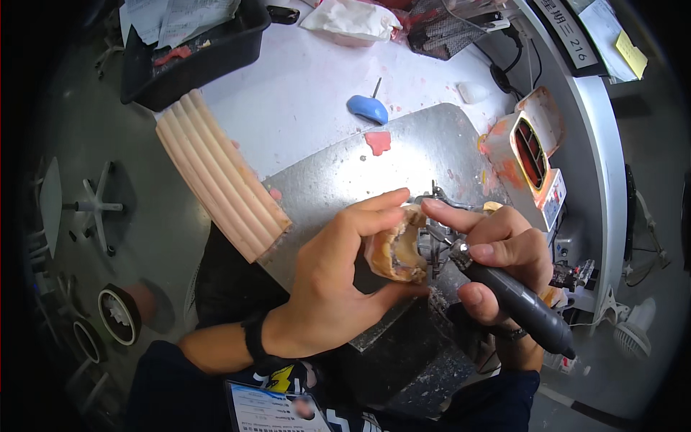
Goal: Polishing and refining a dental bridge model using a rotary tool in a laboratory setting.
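A dental cast with a yellowish, horseshoe-shaped arch sits in my left hand, its thumb below and its fingers above. My right hand is closed round a dark grey rotary handpiece, which slants with its silver nose toward the cast. My right index finger reaches to the cast's upper edge. Silver metal parts, which look like an articulator, show between and behind my hands. Whether the handpiece's tip touches the cast is hard to tell.
A grey metal sheet lies on the white table. On the left is a ridged cream pad, beyond it a black tray with papers. A blue knob-shaped piece, pink wax and a wax-stained heater box stand farther off.
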Available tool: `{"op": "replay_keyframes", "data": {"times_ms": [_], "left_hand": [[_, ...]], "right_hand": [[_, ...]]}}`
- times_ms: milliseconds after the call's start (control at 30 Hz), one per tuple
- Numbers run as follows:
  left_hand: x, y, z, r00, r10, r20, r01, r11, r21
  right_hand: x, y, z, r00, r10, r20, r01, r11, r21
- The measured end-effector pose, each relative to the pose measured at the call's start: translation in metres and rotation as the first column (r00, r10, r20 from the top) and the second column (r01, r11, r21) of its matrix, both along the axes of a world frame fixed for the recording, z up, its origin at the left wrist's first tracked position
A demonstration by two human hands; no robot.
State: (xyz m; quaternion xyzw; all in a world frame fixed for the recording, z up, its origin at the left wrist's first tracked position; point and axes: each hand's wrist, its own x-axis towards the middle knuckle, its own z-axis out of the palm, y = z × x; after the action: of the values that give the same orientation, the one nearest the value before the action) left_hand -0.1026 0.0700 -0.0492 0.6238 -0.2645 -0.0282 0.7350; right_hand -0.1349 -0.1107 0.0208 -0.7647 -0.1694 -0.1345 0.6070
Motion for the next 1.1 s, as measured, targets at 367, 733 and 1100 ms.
{"op": "replay_keyframes", "data": {"times_ms": [367, 733, 1100], "left_hand": [[-0.001, -0.009, -0.006, 0.999, 0.035, -0.01, -0.035, 0.997, -0.067], [-0.004, -0.012, -0.009, 0.999, 0.024, -0.027, -0.027, 0.992, -0.119], [-0.003, -0.013, -0.007, 0.999, 0.031, -0.029, -0.035, 0.992, -0.125]], "right_hand": [[0.001, -0.007, -0.009, 0.996, 0.084, -0.006, -0.083, 0.981, -0.176], [0.004, -0.013, -0.014, 0.99, 0.13, 0.054, -0.113, 0.963, -0.245], [0.007, -0.015, -0.015, 0.986, 0.145, 0.083, -0.121, 0.961, -0.249]]}}
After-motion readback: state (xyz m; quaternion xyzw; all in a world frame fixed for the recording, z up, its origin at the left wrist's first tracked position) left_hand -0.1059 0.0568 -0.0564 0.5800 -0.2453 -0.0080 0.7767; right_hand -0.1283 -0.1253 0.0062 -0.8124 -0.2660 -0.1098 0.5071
